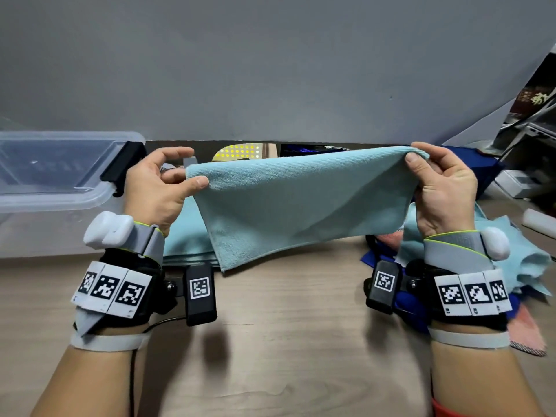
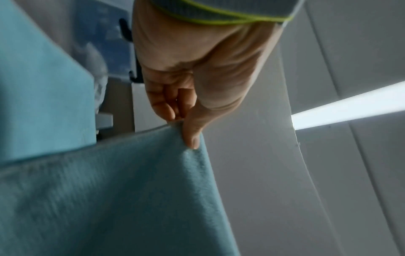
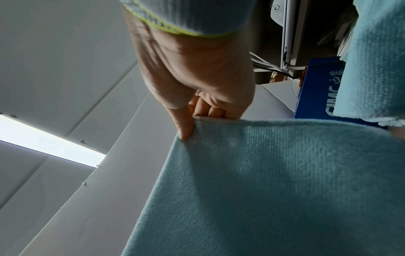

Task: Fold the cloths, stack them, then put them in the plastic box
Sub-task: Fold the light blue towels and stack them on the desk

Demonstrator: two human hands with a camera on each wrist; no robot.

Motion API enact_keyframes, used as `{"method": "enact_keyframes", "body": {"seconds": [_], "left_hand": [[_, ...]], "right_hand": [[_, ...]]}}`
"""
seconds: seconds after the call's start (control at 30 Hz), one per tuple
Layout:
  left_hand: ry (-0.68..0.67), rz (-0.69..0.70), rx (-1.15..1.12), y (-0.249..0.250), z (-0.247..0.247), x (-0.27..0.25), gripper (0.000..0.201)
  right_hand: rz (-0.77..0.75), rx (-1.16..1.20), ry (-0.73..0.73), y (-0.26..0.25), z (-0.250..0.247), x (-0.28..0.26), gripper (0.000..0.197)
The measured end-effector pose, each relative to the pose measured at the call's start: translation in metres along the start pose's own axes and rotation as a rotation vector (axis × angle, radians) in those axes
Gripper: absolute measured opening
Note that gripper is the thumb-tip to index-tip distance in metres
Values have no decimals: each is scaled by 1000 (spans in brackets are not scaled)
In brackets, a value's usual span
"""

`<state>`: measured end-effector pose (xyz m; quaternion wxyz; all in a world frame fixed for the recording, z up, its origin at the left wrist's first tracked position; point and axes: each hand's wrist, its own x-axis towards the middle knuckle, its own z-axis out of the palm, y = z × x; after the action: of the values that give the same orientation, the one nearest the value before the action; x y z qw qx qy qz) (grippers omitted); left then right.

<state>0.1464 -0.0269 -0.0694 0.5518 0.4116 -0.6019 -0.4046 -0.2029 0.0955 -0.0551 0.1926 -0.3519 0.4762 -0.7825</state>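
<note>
The cloth (image 1: 301,200) hangs in the air above the table (image 1: 285,341), stretched left to right between both hands, its long axis across the scene and its lower edge dropping toward the near side. The left hand (image 1: 156,188) pinches the top left corner between thumb and fingers; the right hand (image 1: 442,188) pinches the top right corner the same way. Each hand is equally near its own corner. Folded cloths (image 1: 186,242) lie just behind and below, at the left. The box (image 1: 60,176) sits far left, open; it looks empty. Loose cloths (image 1: 526,260) are heaped at the right.
</note>
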Motion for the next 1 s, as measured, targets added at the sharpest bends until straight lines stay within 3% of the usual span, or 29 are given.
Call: {"method": "enact_keyframes", "body": {"seconds": [0.13,0.33,0.5,0.63,0.73,1.0], "left_hand": [[22,31,144,-7,-1,1,23],[83,64,296,-12,-1,5,8],[47,100,302,-14,1,7,14],[62,100,164,-5,9,5,21],[99,118,77,-1,20,0,20],[150,-94,21,-32,23,7,24]], "right_hand": [[2,4,6,2,1,0,17],[6,-42,16,5,-1,1,12],[-5,-84,44,1,-2,0,29],[-79,-132,61,-2,1,2,9],[-51,-128,55,2,2,5,11],[124,-142,55,31,5,3,16]]}}
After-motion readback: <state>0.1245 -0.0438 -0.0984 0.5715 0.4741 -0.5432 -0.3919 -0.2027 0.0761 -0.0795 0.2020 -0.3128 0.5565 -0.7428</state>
